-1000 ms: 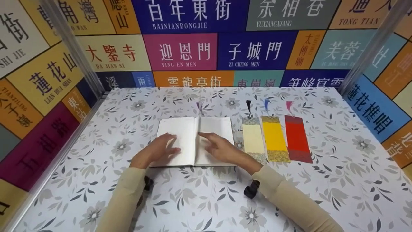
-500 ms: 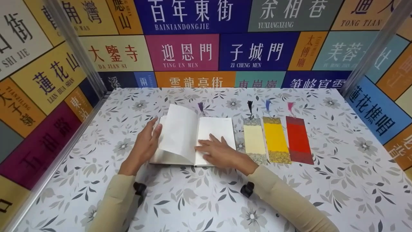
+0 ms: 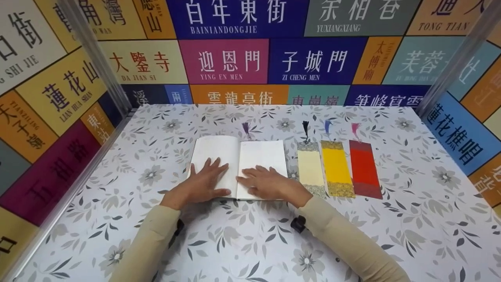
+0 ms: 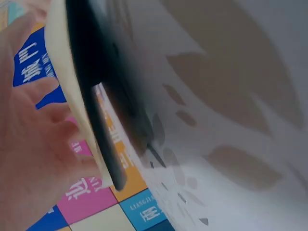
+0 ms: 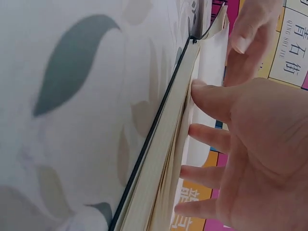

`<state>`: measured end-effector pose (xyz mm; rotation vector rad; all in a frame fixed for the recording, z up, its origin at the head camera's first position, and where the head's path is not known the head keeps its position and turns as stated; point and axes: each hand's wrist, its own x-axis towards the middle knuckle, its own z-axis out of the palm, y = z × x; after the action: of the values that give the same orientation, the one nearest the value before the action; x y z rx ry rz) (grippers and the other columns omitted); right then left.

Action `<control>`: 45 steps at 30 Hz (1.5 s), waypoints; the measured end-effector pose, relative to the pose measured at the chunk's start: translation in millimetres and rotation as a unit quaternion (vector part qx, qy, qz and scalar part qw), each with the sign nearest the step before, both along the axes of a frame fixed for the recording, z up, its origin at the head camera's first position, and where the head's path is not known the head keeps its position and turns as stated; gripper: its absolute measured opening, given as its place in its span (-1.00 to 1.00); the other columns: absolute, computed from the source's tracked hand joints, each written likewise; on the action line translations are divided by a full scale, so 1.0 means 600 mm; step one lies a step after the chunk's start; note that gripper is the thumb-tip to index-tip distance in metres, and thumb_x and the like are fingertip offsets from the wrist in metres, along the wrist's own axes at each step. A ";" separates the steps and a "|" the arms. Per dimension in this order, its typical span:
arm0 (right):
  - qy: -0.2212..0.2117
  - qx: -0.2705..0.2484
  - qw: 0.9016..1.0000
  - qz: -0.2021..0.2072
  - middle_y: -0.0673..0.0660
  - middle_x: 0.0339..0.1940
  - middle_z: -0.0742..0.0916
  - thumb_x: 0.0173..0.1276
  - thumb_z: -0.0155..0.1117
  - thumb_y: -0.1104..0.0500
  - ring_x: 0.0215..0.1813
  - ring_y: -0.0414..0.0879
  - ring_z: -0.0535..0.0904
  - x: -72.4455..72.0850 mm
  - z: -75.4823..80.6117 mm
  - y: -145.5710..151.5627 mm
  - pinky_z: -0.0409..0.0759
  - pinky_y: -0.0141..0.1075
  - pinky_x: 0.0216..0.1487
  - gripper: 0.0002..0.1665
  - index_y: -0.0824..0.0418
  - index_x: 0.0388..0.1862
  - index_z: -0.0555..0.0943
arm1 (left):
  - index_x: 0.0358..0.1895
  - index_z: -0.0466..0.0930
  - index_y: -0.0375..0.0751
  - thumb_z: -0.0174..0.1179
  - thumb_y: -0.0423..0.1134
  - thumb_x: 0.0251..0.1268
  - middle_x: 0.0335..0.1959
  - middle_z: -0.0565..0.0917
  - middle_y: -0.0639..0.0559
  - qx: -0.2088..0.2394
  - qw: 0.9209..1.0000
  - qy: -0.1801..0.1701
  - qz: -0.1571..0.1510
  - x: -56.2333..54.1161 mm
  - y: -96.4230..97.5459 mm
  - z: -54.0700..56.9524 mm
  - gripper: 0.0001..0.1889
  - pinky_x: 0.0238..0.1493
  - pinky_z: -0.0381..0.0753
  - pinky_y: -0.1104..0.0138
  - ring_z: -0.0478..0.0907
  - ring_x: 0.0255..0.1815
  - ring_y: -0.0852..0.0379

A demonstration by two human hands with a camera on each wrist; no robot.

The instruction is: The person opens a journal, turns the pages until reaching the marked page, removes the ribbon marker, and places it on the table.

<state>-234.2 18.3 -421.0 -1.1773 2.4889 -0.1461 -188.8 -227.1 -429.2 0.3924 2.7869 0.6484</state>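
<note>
A book (image 3: 216,149) with blank white pages lies spread on the table. My left hand (image 3: 200,183) rests on its left page, fingers spread. On the right page my right hand (image 3: 270,184) lies palm down, its fingertips near the centre fold. From the right wrist, the book's page edges (image 5: 166,139) and thin dark cover show beneath the fingers. The left wrist view catches the dark cover (image 4: 103,120) from the side, tilted a little above the tabletop. A purple tassel (image 3: 246,128) sticks out past the book's top edge; whatever it hangs from is hidden.
Right of the book lie three tasselled bookmarks side by side: a cream one (image 3: 310,167) with a black tassel, a yellow one (image 3: 336,166) with a blue tassel, and a red one (image 3: 364,168) with a pink tassel. Colourful sign-printed walls (image 3: 231,60) enclose the flower-patterned table (image 3: 235,243).
A lifted leaf has gone over to the left and lies down. My left hand has moved from beside the book's left edge onto that page. The right hand stays on the right page.
</note>
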 end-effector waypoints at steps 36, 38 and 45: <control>-0.073 0.061 0.994 0.044 0.15 0.69 0.11 0.59 0.05 0.05 0.68 0.16 0.02 -0.020 0.039 0.086 0.10 0.12 0.62 -0.29 -0.02 0.64 0.12 | 0.64 -0.12 0.02 0.22 0.23 0.31 0.62 -0.28 -0.40 -0.088 0.988 -0.127 -0.015 -0.015 0.003 0.013 -0.02 0.60 -0.20 -0.26 -0.33 0.66 -0.35; -0.084 0.057 0.994 0.042 0.16 0.69 0.10 0.61 -0.03 0.16 0.68 0.16 0.01 -0.020 0.040 0.086 0.07 0.11 0.63 -0.33 0.00 0.63 0.13 | 0.64 -0.11 0.00 0.22 0.22 0.31 0.62 -0.25 -0.42 -0.090 0.988 -0.125 -0.021 -0.015 0.002 0.015 -0.02 0.59 -0.15 -0.26 -0.30 0.65 -0.37; -0.025 0.089 0.996 0.012 0.16 0.63 0.28 0.40 -0.02 0.48 0.62 0.14 0.21 -0.010 0.051 0.066 0.21 0.06 0.59 -0.21 0.01 0.57 0.29 | 0.64 -0.12 -0.04 0.22 0.18 0.32 0.61 -0.25 -0.47 -0.098 0.986 -0.133 -0.030 -0.017 0.005 0.021 -0.03 0.59 -0.07 -0.23 -0.30 0.64 -0.42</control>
<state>-240.4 57.8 -390.3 -1.1142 2.3874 0.0510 -199.2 -224.2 -416.8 0.3221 2.5435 0.3752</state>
